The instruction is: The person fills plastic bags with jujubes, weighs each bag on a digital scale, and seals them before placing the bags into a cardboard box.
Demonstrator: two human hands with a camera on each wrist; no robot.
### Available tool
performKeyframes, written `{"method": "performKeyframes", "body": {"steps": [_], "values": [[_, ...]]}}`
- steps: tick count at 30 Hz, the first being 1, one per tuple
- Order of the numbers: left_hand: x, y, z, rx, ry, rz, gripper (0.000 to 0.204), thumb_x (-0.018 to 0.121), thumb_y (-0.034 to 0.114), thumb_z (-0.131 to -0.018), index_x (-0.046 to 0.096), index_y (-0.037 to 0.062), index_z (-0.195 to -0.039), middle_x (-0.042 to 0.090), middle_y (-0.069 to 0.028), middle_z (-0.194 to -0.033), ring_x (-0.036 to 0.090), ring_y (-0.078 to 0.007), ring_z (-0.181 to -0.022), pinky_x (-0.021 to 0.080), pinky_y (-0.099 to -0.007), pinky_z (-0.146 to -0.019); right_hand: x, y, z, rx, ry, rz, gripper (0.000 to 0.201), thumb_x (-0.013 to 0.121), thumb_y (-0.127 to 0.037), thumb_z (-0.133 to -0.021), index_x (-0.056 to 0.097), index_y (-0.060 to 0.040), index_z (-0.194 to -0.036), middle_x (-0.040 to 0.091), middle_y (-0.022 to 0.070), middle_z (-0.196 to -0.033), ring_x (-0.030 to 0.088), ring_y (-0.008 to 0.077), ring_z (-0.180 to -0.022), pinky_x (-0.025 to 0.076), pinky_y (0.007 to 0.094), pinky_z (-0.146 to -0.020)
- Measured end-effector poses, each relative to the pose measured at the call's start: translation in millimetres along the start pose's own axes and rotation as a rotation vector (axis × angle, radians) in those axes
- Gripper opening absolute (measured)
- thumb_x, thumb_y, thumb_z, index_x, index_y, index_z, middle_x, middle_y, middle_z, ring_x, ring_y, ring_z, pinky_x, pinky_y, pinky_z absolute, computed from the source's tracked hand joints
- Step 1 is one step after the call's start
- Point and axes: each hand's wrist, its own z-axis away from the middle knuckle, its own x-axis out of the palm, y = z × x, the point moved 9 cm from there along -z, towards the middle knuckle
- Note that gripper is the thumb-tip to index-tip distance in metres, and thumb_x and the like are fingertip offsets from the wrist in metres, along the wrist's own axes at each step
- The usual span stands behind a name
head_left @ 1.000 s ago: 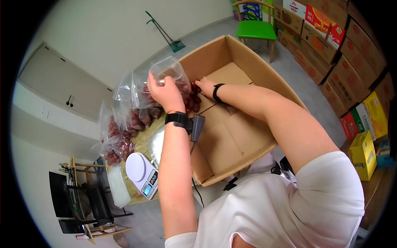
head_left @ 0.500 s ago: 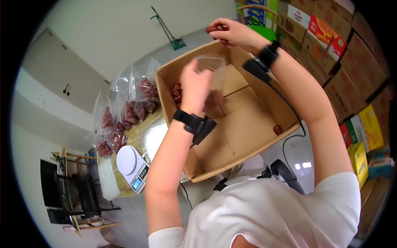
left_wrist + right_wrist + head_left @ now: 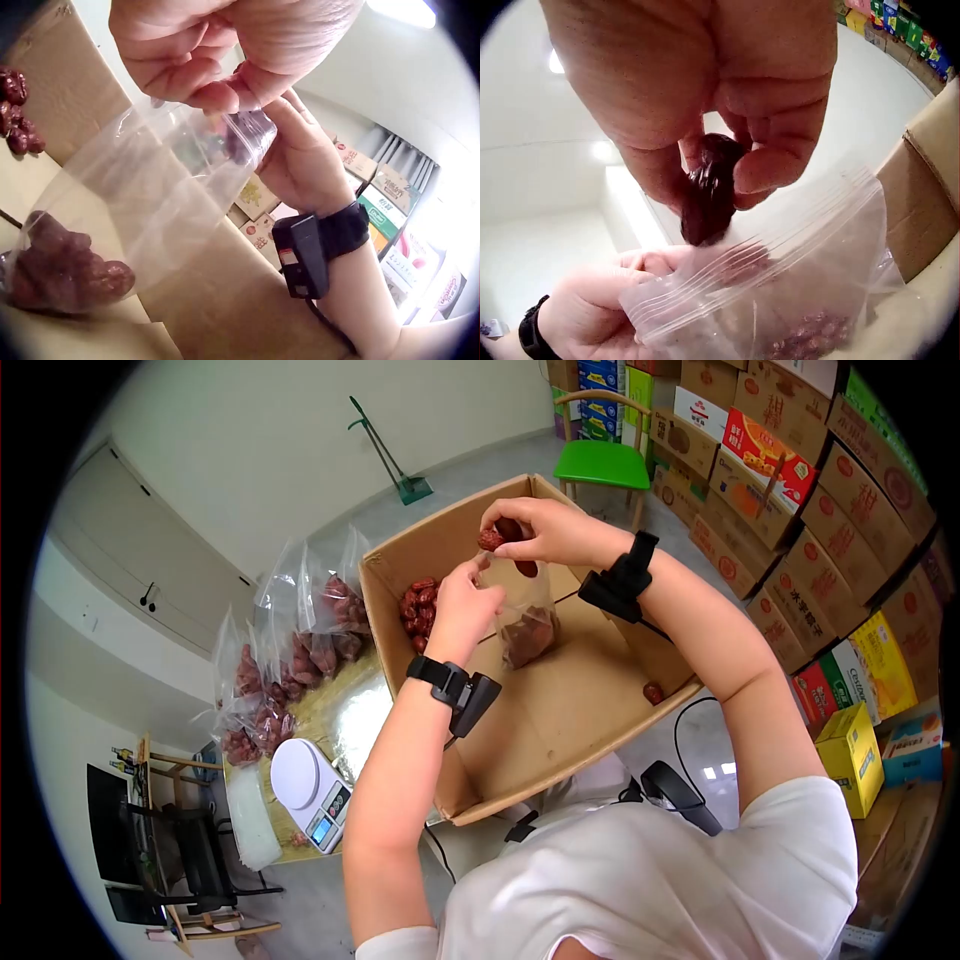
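Observation:
My left hand pinches the rim of a clear zip bag, which hangs inside the large cardboard box. Several wrinkled red dates lie in the bottom of the bag. Just above the bag's mouth, my right hand grips dark red dates between thumb and fingers. The bag's zip edge shows right below them in the right wrist view. A pile of loose dates rests against the box's left wall, and a single date lies near its right corner.
Filled bags of dates stand on the table left of the box, near a white kitchen scale. A green chair stands beyond the box. Stacked cartons line the right side, and a cable hangs by the box's right corner.
My right hand rose from the dates in the box, swung past its far edge holding dates, and came back over the bag. My left hand brought the bag rightward into the box.

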Motion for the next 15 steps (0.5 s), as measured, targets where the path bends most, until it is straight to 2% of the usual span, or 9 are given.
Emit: {"method": "performKeyframes", "body": {"steps": [1,3,5,7,8,9,11,12,15], "values": [[-0.1,-1.6,-0.9,-0.008,-0.004,0.002,0.045,0.050,-0.002,-0.073,0.051,-0.0056,-0.117,0.050,-0.0008,-0.078,0.049,-0.0078,-0.064,0.040,-0.0206,-0.058,0.2,4.1,0.3,0.008,-0.002,-0.005,0.022,0.062,-0.010,-0.081,0.053,-0.0051,-0.102,0.054,0.0004,-0.081,0.051,0.0063,-0.062,0.043,0.0210,-0.057],[-1.1,-1.1,-2.1,0.002,-0.003,0.003,0.042,0.050,-0.003,-0.072,0.053,-0.0047,-0.114,0.051,-0.0001,-0.077,0.048,-0.0073,-0.063,0.039,-0.0199,-0.057,-1.8,-7.5,1.2,-0.202,0.015,0.145,0.024,0.064,-0.009,-0.080,0.053,-0.0040,-0.101,0.055,0.0014,-0.084,0.052,0.0081,-0.072,0.043,0.0220,-0.064],[-1.8,-0.6,-2.2,0.001,-0.008,0.019,0.042,0.050,-0.002,-0.073,0.052,-0.0048,-0.115,0.051,0.0002,-0.077,0.048,-0.0069,-0.062,0.038,-0.0196,-0.056,1.7,1.8,1.1,-0.150,-0.050,0.098,0.023,0.064,-0.014,-0.080,0.056,-0.0045,-0.100,0.056,0.0014,-0.085,0.051,0.0099,-0.078,0.043,0.0238,-0.067],[-3.2,0.5,-2.0,-0.005,-0.015,-0.064,0.042,0.049,-0.001,-0.073,0.052,-0.0048,-0.115,0.052,0.0005,-0.077,0.047,-0.0063,-0.061,0.038,-0.0190,-0.054,-7.2,1.7,1.7,-0.125,0.062,0.336,0.022,0.064,-0.020,-0.081,0.060,-0.0050,-0.097,0.057,0.0019,-0.088,0.051,0.0117,-0.075,0.043,0.0256,-0.066],[-6.3,2.0,-0.6,0.009,0.033,-0.060,0.041,0.049,-0.001,-0.073,0.053,-0.0051,-0.114,0.053,0.0008,-0.076,0.046,-0.0056,-0.058,0.037,-0.0186,-0.052,-16.5,14.4,-3.0,-0.177,0.179,0.268,0.023,0.064,-0.026,-0.081,0.062,-0.0054,-0.093,0.058,0.0028,-0.086,0.051,0.0126,-0.072,0.043,0.0269,-0.065],[-6.4,0.6,-1.5,0.003,0.033,-0.058,0.041,0.049,-0.001,-0.073,0.053,-0.0051,-0.114,0.053,0.0008,-0.076,0.046,-0.0056,-0.058,0.037,-0.0186,-0.052,-26.9,16.3,0.9,-0.018,0.288,0.172,0.021,0.061,-0.022,-0.082,0.062,-0.0036,-0.091,0.059,0.0049,-0.079,0.053,0.0136,-0.071,0.043,0.0275,-0.064],[-17.3,3.2,-3.3,0.071,0.130,0.160,0.039,0.048,-0.001,-0.074,0.054,-0.0060,-0.112,0.055,-0.0004,-0.078,0.045,-0.0054,-0.055,0.036,-0.0191,-0.050,-57.6,55.0,2.3,0.029,0.581,0.257,0.017,0.057,-0.016,-0.078,0.063,-0.0007,-0.085,0.063,0.0128,-0.080,0.059,0.0246,-0.072,0.047,0.0318,-0.067],[-19.0,12.8,0.0,0.058,0.104,0.188,0.038,0.047,-0.002,-0.074,0.054,-0.0071,-0.111,0.058,-0.0034,-0.084,0.044,-0.0050,-0.055,0.035,-0.0191,-0.049,-61.2,63.9,1.1,0.032,0.577,0.255,0.017,0.057,-0.016,-0.078,0.063,-0.0007,-0.085,0.063,0.0128,-0.080,0.059,0.0246,-0.072,0.047,0.0318,-0.067],[-42.1,46.9,4.7,0.113,0.156,0.347,0.036,0.048,-0.003,-0.074,0.055,-0.0077,-0.108,0.060,-0.0065,-0.092,0.044,-0.0046,-0.056,0.035,-0.0173,-0.051,-47.5,106.0,2.1,0.333,0.455,0.368,0.018,0.053,-0.013,-0.076,0.063,-0.0010,-0.083,0.063,0.0142,-0.075,0.060,0.0282,-0.069,0.048,0.0341,-0.065]]}}
